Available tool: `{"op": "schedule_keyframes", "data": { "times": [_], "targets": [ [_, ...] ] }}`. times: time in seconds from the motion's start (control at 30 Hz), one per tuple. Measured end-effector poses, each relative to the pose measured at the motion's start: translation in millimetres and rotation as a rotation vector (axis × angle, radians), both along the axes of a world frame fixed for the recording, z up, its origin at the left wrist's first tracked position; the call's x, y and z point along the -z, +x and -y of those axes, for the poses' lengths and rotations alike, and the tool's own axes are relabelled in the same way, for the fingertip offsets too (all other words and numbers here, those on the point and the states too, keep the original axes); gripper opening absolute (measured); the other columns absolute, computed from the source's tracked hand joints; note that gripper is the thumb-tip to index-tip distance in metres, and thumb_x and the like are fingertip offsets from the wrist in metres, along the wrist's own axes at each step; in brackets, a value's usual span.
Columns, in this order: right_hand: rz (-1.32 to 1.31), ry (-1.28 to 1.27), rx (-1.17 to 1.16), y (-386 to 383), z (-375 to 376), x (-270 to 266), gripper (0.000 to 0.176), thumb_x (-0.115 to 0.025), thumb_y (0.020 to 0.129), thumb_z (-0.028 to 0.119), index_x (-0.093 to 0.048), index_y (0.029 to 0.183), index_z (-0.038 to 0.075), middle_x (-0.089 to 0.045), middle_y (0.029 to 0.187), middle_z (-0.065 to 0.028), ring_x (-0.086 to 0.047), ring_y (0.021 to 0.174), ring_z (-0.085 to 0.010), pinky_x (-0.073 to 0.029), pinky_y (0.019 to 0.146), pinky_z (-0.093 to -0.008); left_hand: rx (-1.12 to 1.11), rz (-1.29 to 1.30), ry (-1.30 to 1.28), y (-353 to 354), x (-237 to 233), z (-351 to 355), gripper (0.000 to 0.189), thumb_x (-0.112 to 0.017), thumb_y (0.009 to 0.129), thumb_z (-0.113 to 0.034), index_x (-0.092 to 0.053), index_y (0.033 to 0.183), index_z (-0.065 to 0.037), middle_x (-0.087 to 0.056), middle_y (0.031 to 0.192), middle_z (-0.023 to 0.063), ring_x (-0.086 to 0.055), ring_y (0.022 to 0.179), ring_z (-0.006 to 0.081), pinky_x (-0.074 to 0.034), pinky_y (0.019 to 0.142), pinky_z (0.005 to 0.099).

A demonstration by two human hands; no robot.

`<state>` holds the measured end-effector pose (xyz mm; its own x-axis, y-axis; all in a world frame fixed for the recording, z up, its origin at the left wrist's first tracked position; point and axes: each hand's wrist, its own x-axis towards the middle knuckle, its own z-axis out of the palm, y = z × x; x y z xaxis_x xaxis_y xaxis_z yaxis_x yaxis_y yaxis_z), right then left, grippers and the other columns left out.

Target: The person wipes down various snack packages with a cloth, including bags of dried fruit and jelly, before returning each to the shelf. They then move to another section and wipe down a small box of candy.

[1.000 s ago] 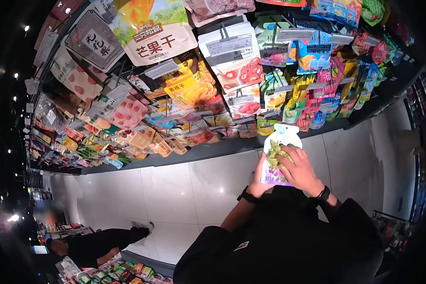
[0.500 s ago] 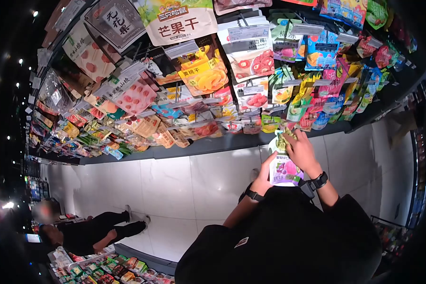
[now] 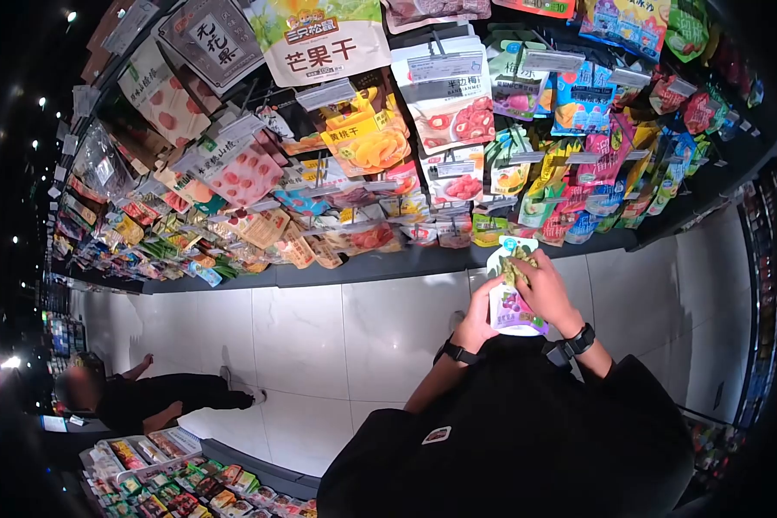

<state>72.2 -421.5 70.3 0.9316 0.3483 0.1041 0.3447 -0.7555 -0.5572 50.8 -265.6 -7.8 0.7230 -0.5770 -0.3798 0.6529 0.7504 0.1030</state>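
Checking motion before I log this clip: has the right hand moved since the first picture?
Yes: the right hand has moved up in view, its fingers now closer to the shelf's lower edge and the pouch's top.

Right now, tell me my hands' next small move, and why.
Probably slide the green wad down the pouch with the right hand: it covers the upper front, the purple lower part is uncovered, and the left hand grips the side.

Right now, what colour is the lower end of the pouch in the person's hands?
The pouch is purple there, seen best in the head view.
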Motion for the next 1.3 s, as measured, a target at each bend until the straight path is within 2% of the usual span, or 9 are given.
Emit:
{"op": "schedule_keyframes", "data": {
  "times": [0.13, 0.27, 0.53, 0.7, 0.8, 0.97, 1.1, 1.2, 1.3],
  "targets": [
    [-0.030, 0.071, -0.008, 2.9, 8.7, -14.1, 0.038, -0.066, 0.085, 0.013, -0.067, 0.123, 0.011, -0.055, 0.104, -0.0153, -0.059, 0.099, -0.0357, -0.050, 0.085, -0.0436, -0.117, 0.048, 0.077, -1.4, -12.5, -0.6, 0.046, -0.053, 0.097, -0.036, -0.055, 0.131, -0.006, -0.065, 0.122, 0.0126, -0.066, 0.109, 0.0290, -0.053, 0.096, 0.0447],
    [-0.180, 0.272, -0.300, -6.7, 30.5, -28.9, 0.032, -0.064, 0.086, 0.009, -0.070, 0.118, 0.008, -0.053, 0.100, -0.0132, -0.059, 0.093, -0.0322, -0.049, 0.082, -0.0386, -0.191, 0.077, 0.048, 6.4, -5.0, 0.6, 0.049, -0.050, 0.093, -0.030, -0.053, 0.132, -0.001, -0.065, 0.121, 0.0159, -0.066, 0.109, 0.0307, -0.053, 0.096, 0.0450],
    [0.070, -0.055, 0.111, 13.5, 36.5, -7.8, 0.037, -0.066, 0.084, 0.014, -0.068, 0.121, 0.014, -0.052, 0.100, -0.0115, -0.058, 0.095, -0.0315, -0.050, 0.079, -0.0440, -0.050, -0.012, 0.161, 7.2, 9.3, 18.0, 0.045, -0.052, 0.086, -0.021, -0.057, 0.125, 0.001, -0.069, 0.109, 0.0158, -0.070, 0.096, 0.0284, -0.055, 0.090, 0.0422],
    [-0.117, 0.165, -0.333, 0.3, 35.9, -26.4, 0.045, -0.064, 0.079, 0.008, -0.069, 0.123, 0.014, -0.052, 0.095, -0.0112, -0.057, 0.093, -0.0308, -0.048, 0.083, -0.0406, -0.136, 0.051, 0.092, 23.2, 7.3, 21.2, 0.049, -0.046, 0.090, -0.027, -0.055, 0.129, 0.000, -0.067, 0.113, 0.0154, -0.067, 0.102, 0.0303, -0.054, 0.091, 0.0438],
    [-0.135, 0.193, -0.408, -2.0, 50.4, -32.9, 0.047, -0.064, 0.078, 0.006, -0.069, 0.124, 0.015, -0.051, 0.093, -0.0116, -0.056, 0.091, -0.0306, -0.048, 0.083, -0.0401, -0.252, 0.109, 0.087, 30.9, 2.0, 19.5, 0.051, -0.044, 0.091, -0.025, -0.052, 0.133, 0.002, -0.066, 0.118, 0.0169, -0.066, 0.107, 0.0312, -0.052, 0.094, 0.0443],
    [-0.081, 0.157, -0.089, -0.5, 52.1, -24.2, 0.047, -0.066, 0.075, 0.003, -0.070, 0.121, 0.014, -0.050, 0.092, -0.0125, -0.056, 0.087, -0.0322, -0.049, 0.078, -0.0404, -0.285, 0.088, 0.050, 30.2, 0.9, 21.9, 0.053, -0.045, 0.091, -0.026, -0.050, 0.136, 0.001, -0.061, 0.130, 0.0182, -0.060, 0.119, 0.0334, -0.047, 0.103, 0.0490],
    [0.065, 0.112, -0.139, -3.5, 35.7, -32.1, 0.046, -0.072, 0.074, 0.005, -0.070, 0.118, 0.015, -0.052, 0.095, -0.0109, -0.058, 0.089, -0.0317, -0.050, 0.077, -0.0420, -0.401, 0.083, -0.018, 29.2, 22.6, 27.6, 0.055, -0.050, 0.087, -0.029, -0.051, 0.134, 0.000, -0.061, 0.128, 0.0179, -0.060, 0.117, 0.0339, -0.046, 0.104, 0.0484],
    [0.029, 0.280, -0.390, -11.6, 34.7, -30.7, 0.048, -0.075, 0.070, 0.004, -0.069, 0.117, 0.012, -0.055, 0.100, -0.0113, -0.059, 0.093, -0.0325, -0.051, 0.080, -0.0415, -0.463, 0.070, -0.085, 34.5, 18.8, 14.6, 0.056, -0.051, 0.085, -0.025, -0.051, 0.136, -0.002, -0.061, 0.130, 0.0163, -0.059, 0.119, 0.0348, -0.044, 0.106, 0.0475],
    [0.055, 0.254, -0.104, -9.0, 42.2, -12.0, 0.049, -0.076, 0.070, 0.002, -0.066, 0.118, 0.007, -0.058, 0.103, -0.0127, -0.061, 0.097, -0.0340, -0.052, 0.082, -0.0409, -0.511, 0.071, -0.051, 34.9, 3.0, 16.6, 0.058, -0.052, 0.081, -0.024, -0.051, 0.135, -0.001, -0.061, 0.130, 0.0173, -0.058, 0.120, 0.0353, -0.044, 0.106, 0.0482]
  ]
}}
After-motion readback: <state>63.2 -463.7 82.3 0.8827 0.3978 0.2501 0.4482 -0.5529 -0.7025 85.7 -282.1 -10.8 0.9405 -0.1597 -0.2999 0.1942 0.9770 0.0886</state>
